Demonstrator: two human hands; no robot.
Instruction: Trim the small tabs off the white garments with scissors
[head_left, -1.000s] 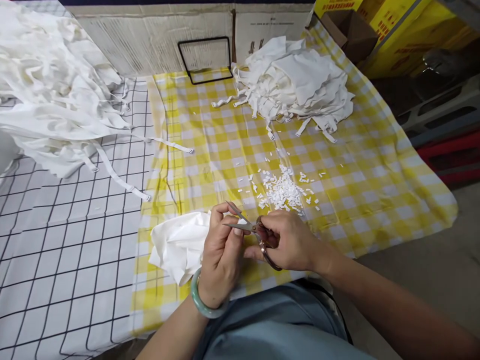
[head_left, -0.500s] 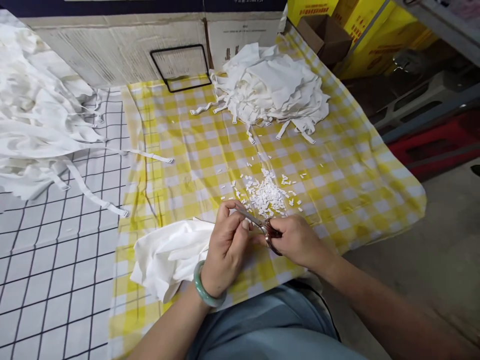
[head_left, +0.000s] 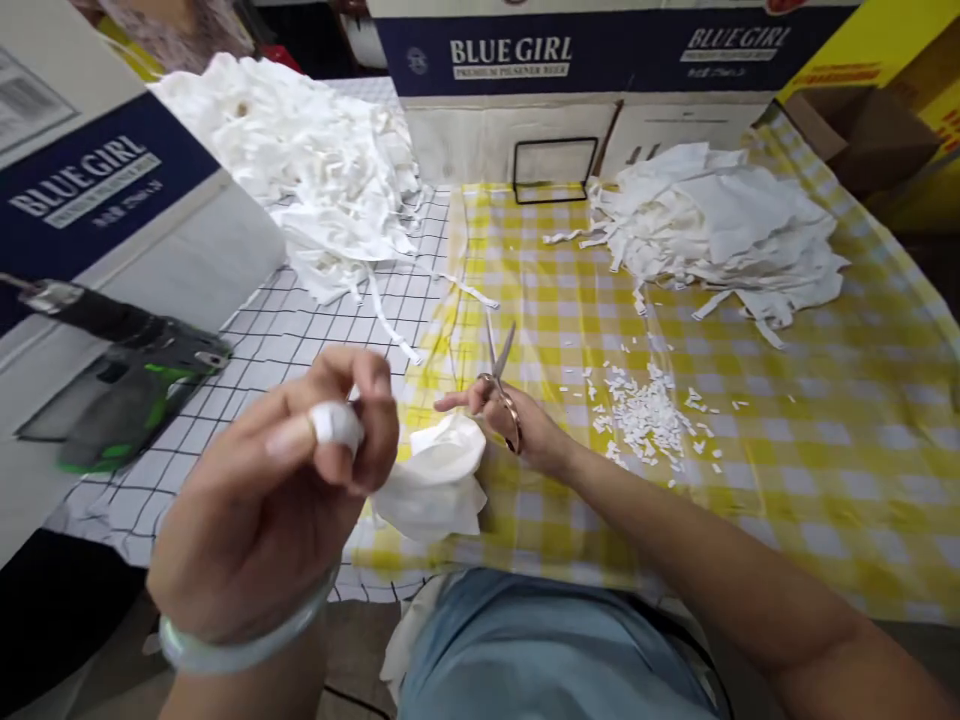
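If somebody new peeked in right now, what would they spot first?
Probably the left hand, looking huge at the lower left, with a pale bangle on its wrist. Next, the open scissors in the right hand, near the middle. Then the little white bits scattered right of them, on the yellow checked cloth.

From the person, a fabric heap (head_left: 300,160) lies at eleven o'clock on the surface (head_left: 517,340), another heap (head_left: 727,220) at one, scraps (head_left: 649,412) before it. A frame (head_left: 553,198) stands at twelve, before a carton (head_left: 487,140); a drill (head_left: 124,375) is at ten.
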